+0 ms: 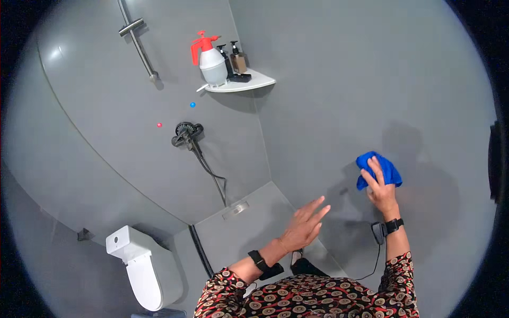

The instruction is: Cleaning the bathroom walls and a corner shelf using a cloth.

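A bright blue cloth (pixel 382 169) lies bunched against the grey wall on the right. My right hand (pixel 381 190) presses on it with the fingers spread over its front. My left hand (pixel 304 226) is raised in front of my body, fingers apart, holding nothing. Each wrist wears a black strap, and a cable hangs from the small black device at the right wrist. Whether the left fingertips touch the wall cannot be told.
A white corner shelf (pixel 260 81) bears a red and white pump sprayer (pixel 212 63), pump bottles (pixel 238 59) and a black item. A hand shower (pixel 186 131) with its hose, a metal rail (pixel 141 49), a floor drain (pixel 236 210) and a white toilet (pixel 145 278) stand leftward.
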The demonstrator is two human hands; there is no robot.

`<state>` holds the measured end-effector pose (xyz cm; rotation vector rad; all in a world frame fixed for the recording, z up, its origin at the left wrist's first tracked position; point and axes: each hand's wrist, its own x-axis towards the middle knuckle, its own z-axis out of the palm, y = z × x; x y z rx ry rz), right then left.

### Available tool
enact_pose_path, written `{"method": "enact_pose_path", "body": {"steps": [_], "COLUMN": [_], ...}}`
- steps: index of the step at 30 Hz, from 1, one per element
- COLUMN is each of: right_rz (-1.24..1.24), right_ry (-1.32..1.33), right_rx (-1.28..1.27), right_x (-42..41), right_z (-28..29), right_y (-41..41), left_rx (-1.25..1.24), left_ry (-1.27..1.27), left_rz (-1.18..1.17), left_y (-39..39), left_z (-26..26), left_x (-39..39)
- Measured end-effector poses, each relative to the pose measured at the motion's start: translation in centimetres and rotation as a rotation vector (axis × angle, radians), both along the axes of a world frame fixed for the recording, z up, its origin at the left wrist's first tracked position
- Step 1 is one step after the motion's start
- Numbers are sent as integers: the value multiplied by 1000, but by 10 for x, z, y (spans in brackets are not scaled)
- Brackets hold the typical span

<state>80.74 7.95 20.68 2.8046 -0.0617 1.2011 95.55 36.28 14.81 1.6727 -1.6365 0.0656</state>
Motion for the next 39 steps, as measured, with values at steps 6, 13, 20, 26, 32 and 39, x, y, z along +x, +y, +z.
{"method": "enact_pose_path", "body": {"steps": [6,13,20,26,32,39], "right_rz": [279,369,478,451,331,243], "right_ry": [-42,77,-30,-105,-108,-278], "right_rx": [883,1105,1302,867,947,869], "right_x": [121,266,346,375,385,421], "right_z": [-42,-63,-13,17,45,60], "right_y": [6,5,4,13,24,31], "left_rx": [-29,-98,-183,28,289,132], "left_ry": [84,-105,-355,-559,-516,-618], "left_rz": [99,333,484,563,448,320], "left_y": [-17,-46,-109,-151,-166,-162], "left_z": [0,83,165,164,163,179], "left_x": [121,281,439,537,575,576]}}
